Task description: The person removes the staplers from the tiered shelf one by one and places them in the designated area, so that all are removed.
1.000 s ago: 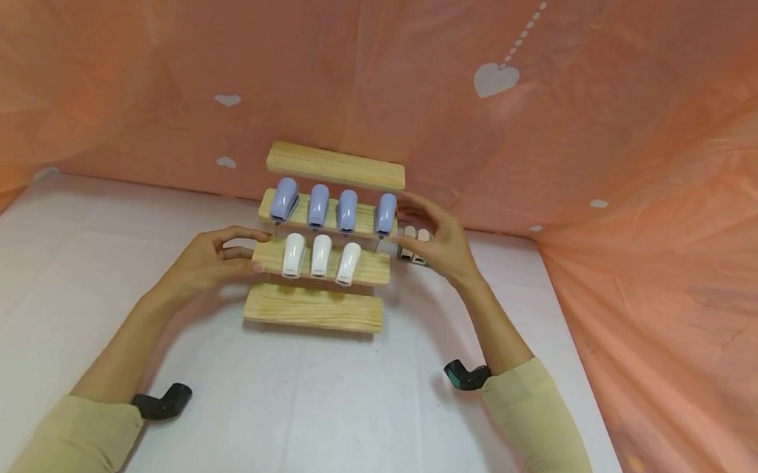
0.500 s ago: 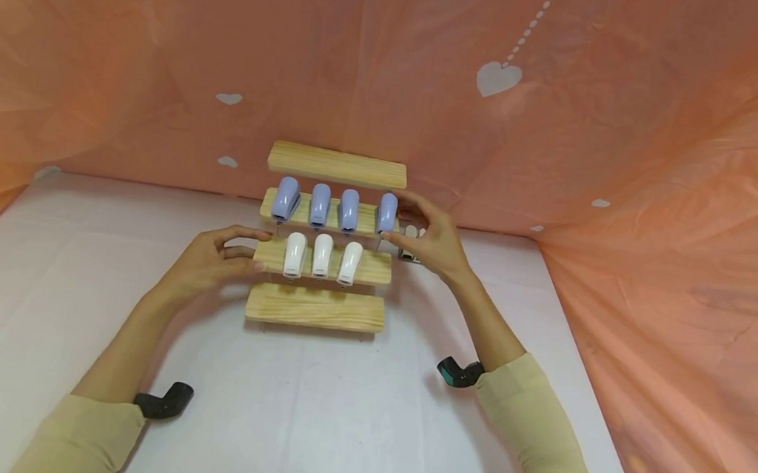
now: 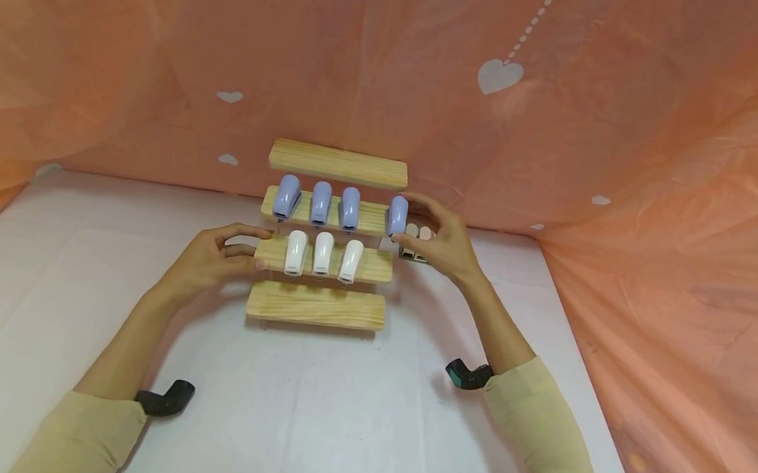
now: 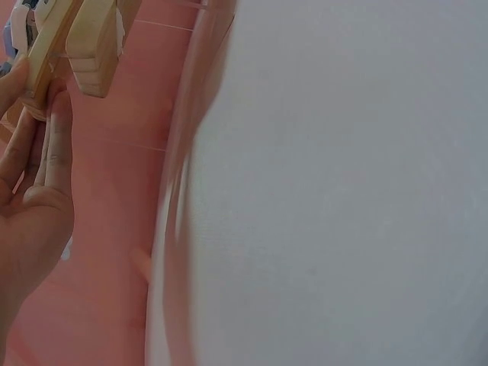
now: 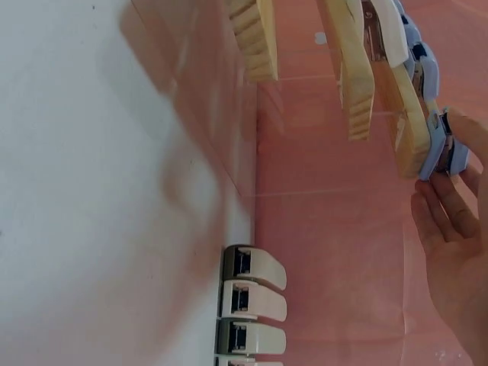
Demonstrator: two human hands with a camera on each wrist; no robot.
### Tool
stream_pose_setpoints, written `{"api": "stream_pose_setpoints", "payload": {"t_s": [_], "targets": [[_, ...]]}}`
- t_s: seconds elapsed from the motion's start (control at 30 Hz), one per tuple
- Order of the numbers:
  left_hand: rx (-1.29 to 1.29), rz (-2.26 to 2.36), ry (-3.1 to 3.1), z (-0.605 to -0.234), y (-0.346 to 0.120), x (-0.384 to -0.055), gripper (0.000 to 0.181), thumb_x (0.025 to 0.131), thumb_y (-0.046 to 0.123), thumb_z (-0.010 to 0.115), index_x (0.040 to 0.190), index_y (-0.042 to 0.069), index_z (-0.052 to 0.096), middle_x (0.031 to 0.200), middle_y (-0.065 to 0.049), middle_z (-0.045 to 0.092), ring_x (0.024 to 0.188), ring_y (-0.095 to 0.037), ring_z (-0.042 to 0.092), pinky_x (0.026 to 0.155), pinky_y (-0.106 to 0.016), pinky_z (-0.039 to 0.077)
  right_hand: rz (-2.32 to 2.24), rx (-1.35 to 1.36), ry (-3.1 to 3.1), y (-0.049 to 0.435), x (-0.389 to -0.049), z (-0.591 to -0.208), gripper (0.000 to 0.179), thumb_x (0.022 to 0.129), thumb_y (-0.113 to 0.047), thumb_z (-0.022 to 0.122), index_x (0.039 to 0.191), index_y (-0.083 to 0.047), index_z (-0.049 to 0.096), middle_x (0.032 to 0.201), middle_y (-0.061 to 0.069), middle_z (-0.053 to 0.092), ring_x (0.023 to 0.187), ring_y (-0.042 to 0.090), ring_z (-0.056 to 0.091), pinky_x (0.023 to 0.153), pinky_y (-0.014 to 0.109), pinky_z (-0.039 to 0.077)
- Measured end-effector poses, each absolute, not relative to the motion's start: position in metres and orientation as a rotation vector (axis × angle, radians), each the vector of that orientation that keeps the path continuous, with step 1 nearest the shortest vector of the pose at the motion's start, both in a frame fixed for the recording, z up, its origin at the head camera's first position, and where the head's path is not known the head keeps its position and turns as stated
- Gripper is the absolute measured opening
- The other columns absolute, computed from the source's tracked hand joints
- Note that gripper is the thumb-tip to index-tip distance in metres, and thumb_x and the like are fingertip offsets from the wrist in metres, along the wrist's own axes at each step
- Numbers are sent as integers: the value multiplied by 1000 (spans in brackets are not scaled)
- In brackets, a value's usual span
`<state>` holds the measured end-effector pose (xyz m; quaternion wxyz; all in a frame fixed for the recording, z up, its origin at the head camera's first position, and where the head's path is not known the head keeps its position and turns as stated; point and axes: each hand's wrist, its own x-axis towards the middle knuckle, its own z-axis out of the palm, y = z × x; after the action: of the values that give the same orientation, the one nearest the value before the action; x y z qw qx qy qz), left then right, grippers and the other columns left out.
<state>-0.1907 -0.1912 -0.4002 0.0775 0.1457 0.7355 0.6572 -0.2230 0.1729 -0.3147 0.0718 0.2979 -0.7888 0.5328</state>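
A stepped wooden rack stands at the back of the table. Its second tier from the top carries lavender mini staplers, one near the middle; the tier below carries three white mini staplers. At the second tier's right end, the fingers and thumb of my right hand pinch a lavender stapler. In the right wrist view this stapler stands at the very end of the board. My left hand grips the left end of the white staplers' tier, thumb on the near side, seen also in the left wrist view.
Behind my right hand, several pale staplers stand in a row on the white table; the right wrist view shows the row plainly. An orange sheet with white hearts hangs close behind the rack.
The pinched lavender stapler has shifted right, to the tier's end, widening its gap from the others. My right hand moved slightly left, then right again. The left hand keeps its grip.
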Motion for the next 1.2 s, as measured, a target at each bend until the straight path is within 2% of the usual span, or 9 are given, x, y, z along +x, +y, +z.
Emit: {"api": "stream_pose_setpoints", "payload": {"t_s": [0.23, 0.63, 0.83, 1.0, 1.2], "targets": [[436, 1970, 2212, -399, -192, -191, 47, 87, 9, 78, 129, 2, 58, 115, -8, 68, 99, -12, 69, 84, -24, 55, 1639, 834, -2370, 185, -219, -316, 58, 77, 14, 75, 131, 11, 53, 121, 26, 60, 112, 29, 58, 101, 53, 45], [460, 1985, 2212, -402, -192, -191, 46, 87, 7, 77, 129, 1, 58, 120, -9, 66, 101, -11, 68, 84, -25, 56, 1632, 794, -2372, 206, -215, -331, 60, 76, 18, 75, 131, 16, 50, 122, 31, 58, 110, 25, 59, 99, 50, 48], [449, 1972, 2219, -402, -192, -191, 48, 87, 9, 78, 130, 2, 58, 119, -11, 66, 99, -11, 69, 84, -24, 55, 1613, 747, -2424, 213, -215, -344, 65, 76, 15, 77, 135, 12, 51, 123, 27, 59, 111, 29, 59, 98, 54, 48], [455, 1974, 2205, -403, -192, -192, 48, 87, 8, 77, 131, 1, 58, 120, -13, 66, 100, -11, 69, 84, -25, 56, 1671, 702, -2448, 222, -224, -366, 65, 76, 16, 77, 136, 10, 53, 126, 26, 56, 113, 38, 57, 100, 58, 46], [452, 1964, 2213, -403, -192, -193, 48, 87, 9, 78, 130, 2, 58, 123, -15, 64, 100, -11, 69, 84, -25, 55, 1728, 652, -2472, 231, -231, -390, 68, 76, 15, 78, 138, 6, 53, 132, 23, 55, 116, 41, 58, 99, 52, 48]]}}
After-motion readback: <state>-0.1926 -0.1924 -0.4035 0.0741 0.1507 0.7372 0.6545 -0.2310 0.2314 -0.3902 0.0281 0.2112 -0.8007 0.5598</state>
